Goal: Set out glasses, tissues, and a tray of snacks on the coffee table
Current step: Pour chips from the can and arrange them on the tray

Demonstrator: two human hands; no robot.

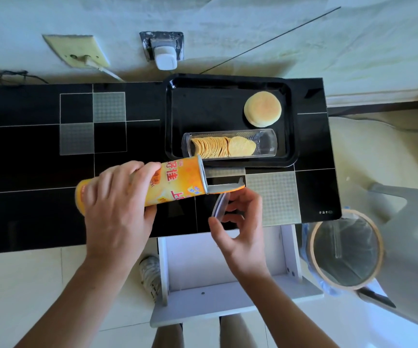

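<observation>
Left hand [117, 197] grips the chip can [152, 184]; right hand [238, 222] pinches its clear lid [220, 206], near the tray [230, 80]

A black rectangular tray [230, 82] sits on the dark glass table top, near its far right end. Inside the tray, toward its right rear corner, lies a round pale bun [262, 109], flat and browned at the middle. Along the tray's near edge lies a clear plastic sleeve [265, 143] on its side, a row of yellow crisps [218, 146] stacked in it. Just in front of the tray an orange crisp can [177, 182] is tilted — its open mouth toward the tray, a clear lid [220, 205] below it.
</observation>
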